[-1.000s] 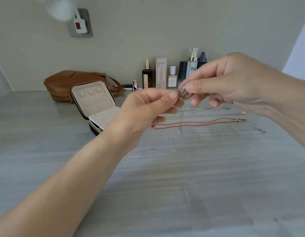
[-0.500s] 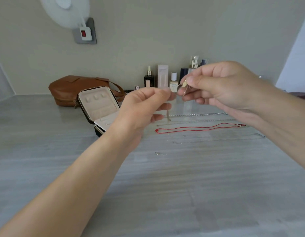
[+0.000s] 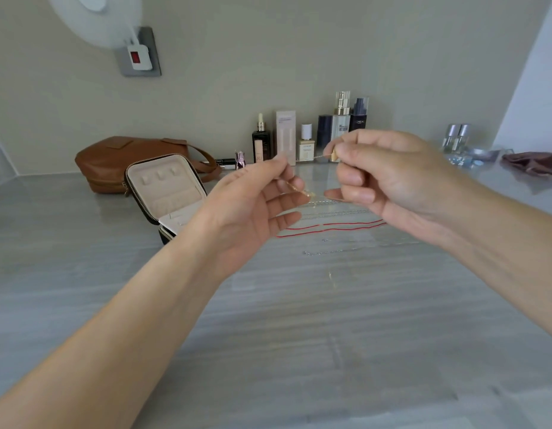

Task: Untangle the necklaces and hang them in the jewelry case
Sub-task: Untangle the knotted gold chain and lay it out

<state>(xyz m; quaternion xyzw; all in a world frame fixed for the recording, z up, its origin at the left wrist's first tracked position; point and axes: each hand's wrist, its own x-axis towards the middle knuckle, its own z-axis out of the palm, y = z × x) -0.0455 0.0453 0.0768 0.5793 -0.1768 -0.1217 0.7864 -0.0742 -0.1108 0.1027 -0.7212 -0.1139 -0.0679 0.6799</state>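
Note:
A thin gold necklace (image 3: 296,188) is stretched in the air between my two hands above the grey counter. My left hand (image 3: 253,209) pinches one end of the chain between thumb and forefinger. My right hand (image 3: 383,178) pinches the other end near a small gold pendant (image 3: 333,156). Beneath my hands a red cord necklace (image 3: 330,228) and two silver chains (image 3: 333,212) lie stretched out on the counter. Another fine silver chain (image 3: 322,252) lies nearer to me. The open jewelry case (image 3: 163,187), beige inside, stands to the left of my left hand.
A brown leather bag (image 3: 120,159) sits behind the case. Several cosmetic bottles and boxes (image 3: 308,137) line the back wall. At the far right lie small glass bottles (image 3: 457,140) and a mauve cloth (image 3: 534,162). A white fan (image 3: 95,20) hangs top left.
My hands have moved slightly apart and the gold chain now sags between them. The camera has tilted up, so the counter items sit lower in view.

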